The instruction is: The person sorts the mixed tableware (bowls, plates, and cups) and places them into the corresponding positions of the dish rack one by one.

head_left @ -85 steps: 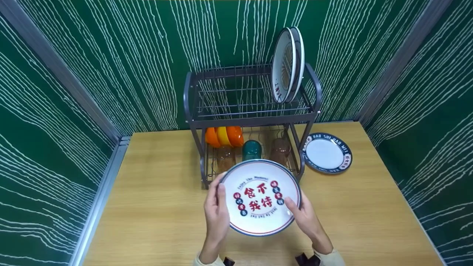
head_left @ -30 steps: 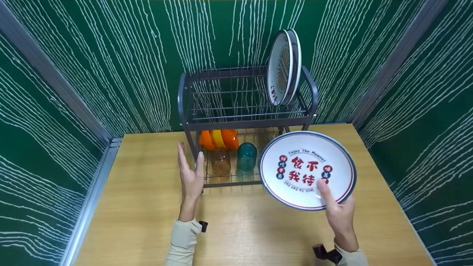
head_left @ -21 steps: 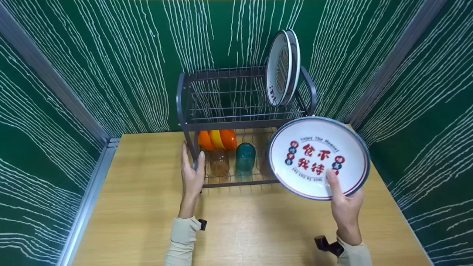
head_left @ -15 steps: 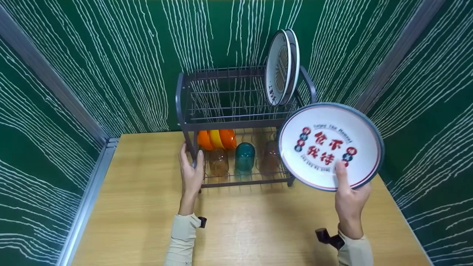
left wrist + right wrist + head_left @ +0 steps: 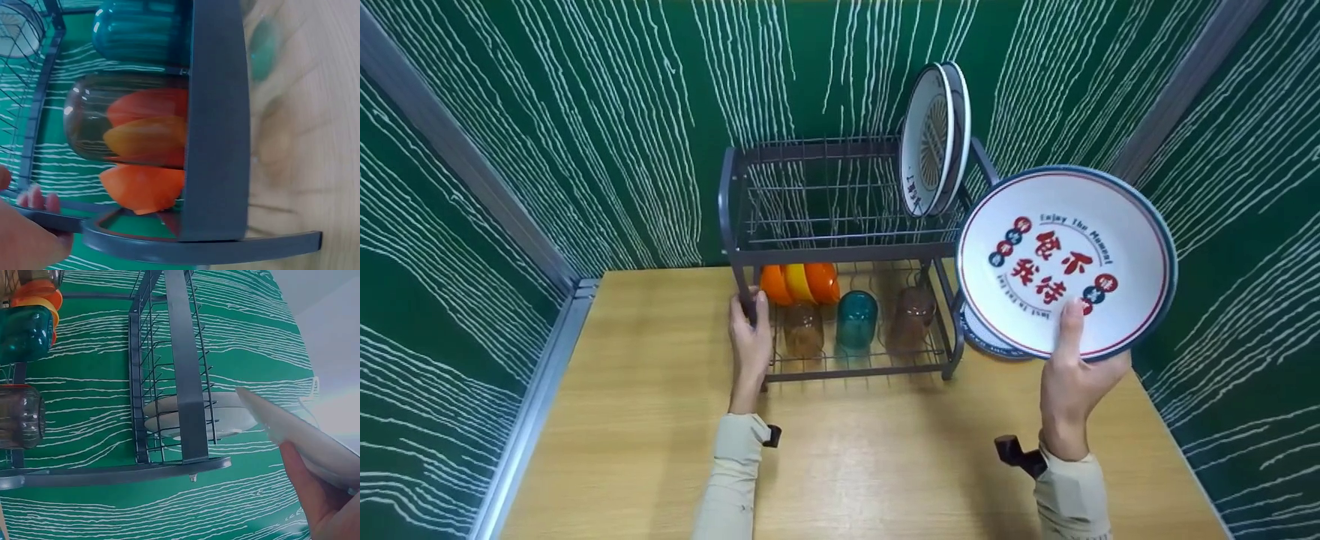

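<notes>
My right hand [image 5: 1076, 390] holds a white plate [image 5: 1136, 255] with a blue rim and red characters, thumb on its face and fingers behind. The plate is raised at the right of the dark metal dish rack [image 5: 847, 253]. In the right wrist view this plate [image 5: 304, 436] shows nearly edge-on beside the upper tier. My left hand [image 5: 750, 337] grips the rack's left front post; in the left wrist view its fingertips [image 5: 39, 198] come round the far side of the bar. Two white plates [image 5: 926, 142] stand on edge at the upper tier's right end.
On the lower tier are orange and yellow bowls [image 5: 799, 283], an amber glass [image 5: 804, 334], a teal glass [image 5: 856, 319] and a brownish glass [image 5: 913, 319]. Another plate [image 5: 990, 339] lies on the wooden table [image 5: 870, 465], partly hidden by the held one. Green walls [image 5: 547, 150] enclose three sides.
The plate was held in both hands over the table's middle. My left hand let go and took hold of the rack's post, while my right hand carried the plate right and upward.
</notes>
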`<state>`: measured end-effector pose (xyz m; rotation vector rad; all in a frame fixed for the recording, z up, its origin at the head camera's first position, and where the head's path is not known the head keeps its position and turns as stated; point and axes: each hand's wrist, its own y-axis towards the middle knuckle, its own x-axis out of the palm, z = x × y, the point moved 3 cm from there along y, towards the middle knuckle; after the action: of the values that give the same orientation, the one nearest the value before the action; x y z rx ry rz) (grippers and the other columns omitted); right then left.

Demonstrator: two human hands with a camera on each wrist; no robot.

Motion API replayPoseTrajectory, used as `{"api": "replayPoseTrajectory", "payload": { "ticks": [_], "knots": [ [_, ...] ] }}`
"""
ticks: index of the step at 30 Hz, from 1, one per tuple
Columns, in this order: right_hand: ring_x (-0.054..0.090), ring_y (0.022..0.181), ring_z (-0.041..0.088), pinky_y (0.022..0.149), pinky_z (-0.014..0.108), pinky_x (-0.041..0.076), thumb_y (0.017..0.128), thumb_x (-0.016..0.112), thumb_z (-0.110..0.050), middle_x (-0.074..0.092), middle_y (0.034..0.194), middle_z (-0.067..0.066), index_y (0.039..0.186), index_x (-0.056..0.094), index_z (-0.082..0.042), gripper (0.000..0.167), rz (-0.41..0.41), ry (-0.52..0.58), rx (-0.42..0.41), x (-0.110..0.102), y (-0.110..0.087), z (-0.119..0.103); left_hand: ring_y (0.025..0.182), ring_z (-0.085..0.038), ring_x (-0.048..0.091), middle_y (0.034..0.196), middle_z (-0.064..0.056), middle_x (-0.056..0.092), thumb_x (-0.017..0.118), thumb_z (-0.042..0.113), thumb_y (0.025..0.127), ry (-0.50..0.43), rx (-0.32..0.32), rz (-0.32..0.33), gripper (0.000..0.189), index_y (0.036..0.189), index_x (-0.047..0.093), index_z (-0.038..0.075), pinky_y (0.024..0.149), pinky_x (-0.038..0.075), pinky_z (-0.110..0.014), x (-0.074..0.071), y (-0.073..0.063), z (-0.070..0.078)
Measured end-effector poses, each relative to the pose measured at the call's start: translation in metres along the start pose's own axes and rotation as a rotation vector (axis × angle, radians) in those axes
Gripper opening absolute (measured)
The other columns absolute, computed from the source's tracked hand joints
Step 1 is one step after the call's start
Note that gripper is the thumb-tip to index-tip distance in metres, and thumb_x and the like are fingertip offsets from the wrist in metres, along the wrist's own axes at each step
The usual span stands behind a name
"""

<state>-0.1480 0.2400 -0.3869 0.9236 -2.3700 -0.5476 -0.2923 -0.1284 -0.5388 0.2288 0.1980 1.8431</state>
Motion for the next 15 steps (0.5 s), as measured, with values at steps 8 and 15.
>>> {"api": "replayPoseTrajectory", "payload": {
  "ticks": [8, 15],
  "knots": [
    [0.069, 0.114, 0.03, 0.092, 0.032, 0.057, 0.1, 0.061, 0.0, 0.066, 0.13, 0.022, 0.146, 0.047, 0.0, 0.048, 0.042, 0.016, -0.059, 0.019, 0.008, -0.007, 0.075, -0.02, 0.05, 0.081, -0.003, 0.051, 0.051, 0.027, 0.11, 0.026, -0.005, 0.094, 0.027, 0.1, 0.058, 0.002, 0.064, 0.039, -0.027, 0.002, 0.01, -0.02],
    [0.068, 0.118, 0.03, 0.093, 0.034, 0.057, 0.102, 0.06, -0.002, 0.067, 0.131, 0.017, 0.148, 0.045, 0.0, 0.048, 0.056, -0.026, -0.094, 0.036, 0.02, -0.007, 0.068, -0.019, 0.043, 0.075, -0.001, 0.043, 0.051, 0.023, 0.11, 0.069, 0.044, 0.143, 0.027, 0.095, 0.056, 0.002, 0.059, 0.033, -0.028, 0.005, 0.01, -0.025]
  ]
}}
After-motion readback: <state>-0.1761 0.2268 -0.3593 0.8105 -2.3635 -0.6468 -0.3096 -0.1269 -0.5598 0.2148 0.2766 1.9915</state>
